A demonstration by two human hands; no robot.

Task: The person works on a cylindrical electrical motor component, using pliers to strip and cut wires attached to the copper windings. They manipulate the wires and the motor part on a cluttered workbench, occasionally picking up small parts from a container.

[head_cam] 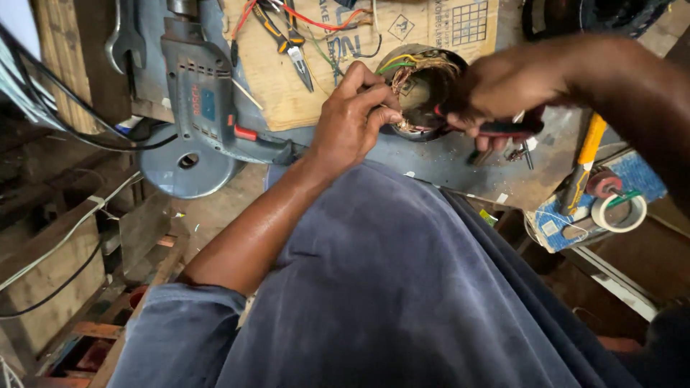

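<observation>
the person's left hand sits just left of the frame's centre, toward ten o'clock of the round motor stator it works at. its fingers are curled in tight, the tips pinched together at the stator's left rim, on what looks like a strand of the copper winding; the strand itself is too fine to make out for certain. the right hand comes in from three o'clock, closed in a fist around a red-handled tool, likely pliers, whose dark tip reaches into the stator's bore at about four o'clock of the ring. yellow and green leads curl out at the ring's eleven o'clock.

the stator stands on a grey bench top, its upper edge over a sheet of brown cardboard. at nine o'clock from the left hand lies a blue-grey electric drill, lying over a round grey cover. on the cardboard at twelve o'clock rest orange-handled pliers amid red wires. a spanner hangs at the far upper left. at four o'clock from the right hand are a yellow-handled tool and a roll of white tape. the person's blue garment fills the lower frame.
</observation>
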